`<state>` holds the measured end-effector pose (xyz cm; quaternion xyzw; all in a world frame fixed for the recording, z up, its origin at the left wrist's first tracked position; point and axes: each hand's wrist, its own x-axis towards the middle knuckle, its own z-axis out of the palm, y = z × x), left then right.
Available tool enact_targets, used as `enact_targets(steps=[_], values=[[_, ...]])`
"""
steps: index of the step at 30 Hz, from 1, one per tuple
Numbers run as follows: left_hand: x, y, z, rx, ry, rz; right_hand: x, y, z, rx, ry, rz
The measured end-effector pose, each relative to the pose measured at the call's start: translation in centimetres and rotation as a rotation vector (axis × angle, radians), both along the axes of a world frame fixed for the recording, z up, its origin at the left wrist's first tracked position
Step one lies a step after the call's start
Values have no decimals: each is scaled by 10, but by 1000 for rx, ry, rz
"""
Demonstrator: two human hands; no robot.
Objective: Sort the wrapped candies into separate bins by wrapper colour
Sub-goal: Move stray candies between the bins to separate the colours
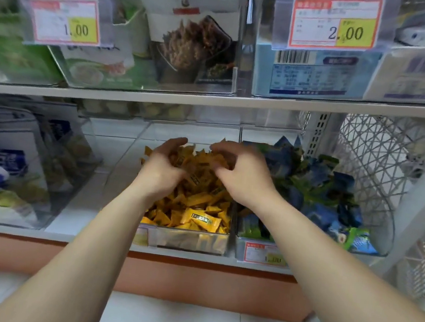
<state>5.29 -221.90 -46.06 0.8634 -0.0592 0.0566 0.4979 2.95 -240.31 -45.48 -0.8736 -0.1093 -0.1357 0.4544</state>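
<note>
Yellow-wrapped candies [194, 204] are shown heaped in a clear rectangular bin [187, 241] at the middle of the lower shelf [77, 210]. The wrappers are small, pillow-shaped and crimped at the ends, and are laid at all angles. One yellow candy [201, 220], its dark label turned upward, is seen lying flat atop the heap near the front wall. Just beside this bin, to the right, blue and green wrapped candies [321, 191] are piled in a second clear bin [385, 232] with a curved outer wall; the two colours are mixed there. The rear of the yellow heap is partly covered by the left hand [163, 166] and right hand [242, 173], fingers curled; a grip cannot be confirmed.
</note>
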Motion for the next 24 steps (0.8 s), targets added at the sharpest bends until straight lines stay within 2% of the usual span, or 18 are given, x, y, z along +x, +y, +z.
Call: enact_targets(steps=[2, 4, 6, 8, 11, 14, 15, 20, 22, 24], values=[[2, 5, 2, 134, 37, -14, 3, -5, 0, -85, 50, 26], [0, 6, 5, 290, 24, -4, 3, -18, 4, -40, 38, -9], [-7, 0, 8, 406, -70, 18, -1, -38, 7, 28, 46, -50], [-18, -11, 9, 414, -173, -14, -8, -57, 7, -13, 91, -41], [-34, -35, -1, 421, -198, -214, -22, -74, -5, -227, 212, 34], [-43, -52, -17, 499, -147, -312, -34, -72, -26, -627, 345, 194], [-43, -56, -20, 513, -146, -310, -36, -71, -31, -706, 373, 219], [-42, -61, -24, 496, -130, -283, -30, -77, -34, -732, 468, 263], [-43, -59, -24, 490, -111, -301, -30, -82, -29, -662, 457, 274], [-43, -56, -23, 480, -93, -324, -30, -91, -19, -529, 362, 221]])
